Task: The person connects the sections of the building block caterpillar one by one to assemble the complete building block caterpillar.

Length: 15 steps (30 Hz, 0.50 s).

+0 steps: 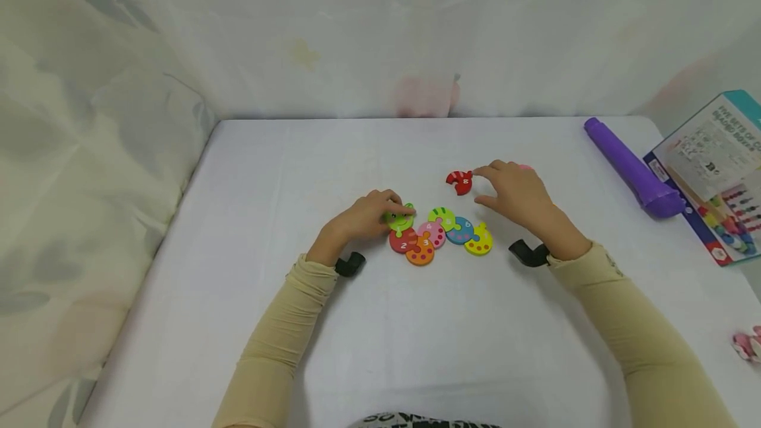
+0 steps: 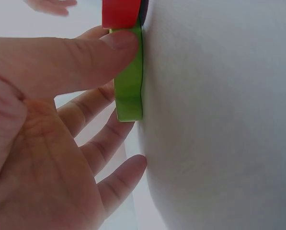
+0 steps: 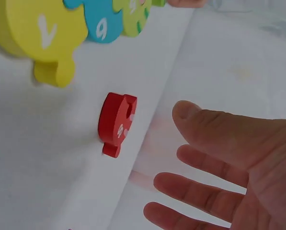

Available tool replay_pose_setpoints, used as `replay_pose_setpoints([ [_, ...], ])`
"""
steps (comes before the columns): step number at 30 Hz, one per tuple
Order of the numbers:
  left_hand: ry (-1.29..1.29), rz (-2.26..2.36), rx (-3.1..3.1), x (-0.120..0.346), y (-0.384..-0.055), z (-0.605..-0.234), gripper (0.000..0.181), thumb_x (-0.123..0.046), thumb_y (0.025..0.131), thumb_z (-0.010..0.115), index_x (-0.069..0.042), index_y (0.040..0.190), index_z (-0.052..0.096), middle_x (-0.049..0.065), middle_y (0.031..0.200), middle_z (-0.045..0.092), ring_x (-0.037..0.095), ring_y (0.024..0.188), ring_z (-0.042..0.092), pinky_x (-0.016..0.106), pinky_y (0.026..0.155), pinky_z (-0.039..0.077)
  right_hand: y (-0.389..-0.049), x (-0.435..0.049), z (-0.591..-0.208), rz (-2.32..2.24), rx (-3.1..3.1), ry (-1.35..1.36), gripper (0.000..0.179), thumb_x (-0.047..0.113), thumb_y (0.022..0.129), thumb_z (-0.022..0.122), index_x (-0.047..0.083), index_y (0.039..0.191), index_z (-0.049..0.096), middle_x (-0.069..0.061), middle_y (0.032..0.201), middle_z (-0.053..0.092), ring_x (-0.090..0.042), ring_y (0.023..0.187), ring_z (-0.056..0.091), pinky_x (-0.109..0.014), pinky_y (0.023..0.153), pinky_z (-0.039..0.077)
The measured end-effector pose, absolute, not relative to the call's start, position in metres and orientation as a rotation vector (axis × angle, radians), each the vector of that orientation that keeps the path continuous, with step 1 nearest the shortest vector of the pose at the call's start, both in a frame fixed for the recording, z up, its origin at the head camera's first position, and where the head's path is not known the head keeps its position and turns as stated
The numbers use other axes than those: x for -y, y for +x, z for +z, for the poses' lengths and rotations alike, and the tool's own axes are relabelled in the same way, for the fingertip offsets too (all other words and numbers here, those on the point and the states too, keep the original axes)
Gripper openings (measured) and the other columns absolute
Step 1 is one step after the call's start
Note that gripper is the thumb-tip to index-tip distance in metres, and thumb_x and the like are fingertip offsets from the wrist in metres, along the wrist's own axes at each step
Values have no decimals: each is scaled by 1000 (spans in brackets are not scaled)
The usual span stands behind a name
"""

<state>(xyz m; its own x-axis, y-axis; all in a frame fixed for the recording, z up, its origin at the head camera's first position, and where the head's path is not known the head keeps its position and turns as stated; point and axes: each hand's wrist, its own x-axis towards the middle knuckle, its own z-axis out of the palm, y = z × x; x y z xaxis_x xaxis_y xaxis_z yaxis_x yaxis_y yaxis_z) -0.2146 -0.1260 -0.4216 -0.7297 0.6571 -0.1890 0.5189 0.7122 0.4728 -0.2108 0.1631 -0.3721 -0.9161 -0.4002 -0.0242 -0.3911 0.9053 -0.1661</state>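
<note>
Puzzle pieces: thick, smooth, flat-faced, rounded, with interlocking tabs and notches. Surface: white tabletop (image 1: 238, 309), matte in appearance. The assembled pieces form a zigzag caterpillar: green head piece (image 1: 400, 222) with a printed face, red piece (image 1: 402, 241) numbered 2, orange piece (image 1: 420, 256), pink piece (image 1: 436, 236), striped lime piece (image 1: 442, 216), blue piece (image 1: 460, 232) and yellow piece (image 1: 479, 243). One loose red piece (image 1: 460, 181), with pale markings and a curved notch, lies beyond the chain. Left hand (image 1: 367, 215): thumb and finger pinch the head piece at its edge. Right hand (image 1: 517, 191): fingers spread, holding nothing; the loose red piece lies just beside its fingertips, apart from them.
</note>
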Motion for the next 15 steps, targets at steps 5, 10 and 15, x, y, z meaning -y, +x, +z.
replay_pose_setpoints([
  [5,920,566,-2582,126,-214,-423,48,-9,85,63,-27,129,56,1,121,51,20,105,44,35,89,38,-231,-154,-373,-219,-2955,-622,53,28,79,72,6,125,56,-18,119,55,-35,99,54,-47,73,48],
  [10,915,566,-2576,125,-214,-422,48,-9,85,64,-27,129,56,2,122,51,20,106,44,37,91,37,-247,-147,-384,-185,-2880,-596,58,28,78,73,7,129,53,-19,122,52,-36,101,53,-50,77,46],
  [15,915,542,-2588,126,-215,-423,48,-9,85,63,-28,129,56,1,122,50,20,106,44,37,92,36,-257,-139,-399,-121,-2813,-595,64,30,79,73,10,134,48,-17,126,51,-35,102,50,-49,79,45],
])
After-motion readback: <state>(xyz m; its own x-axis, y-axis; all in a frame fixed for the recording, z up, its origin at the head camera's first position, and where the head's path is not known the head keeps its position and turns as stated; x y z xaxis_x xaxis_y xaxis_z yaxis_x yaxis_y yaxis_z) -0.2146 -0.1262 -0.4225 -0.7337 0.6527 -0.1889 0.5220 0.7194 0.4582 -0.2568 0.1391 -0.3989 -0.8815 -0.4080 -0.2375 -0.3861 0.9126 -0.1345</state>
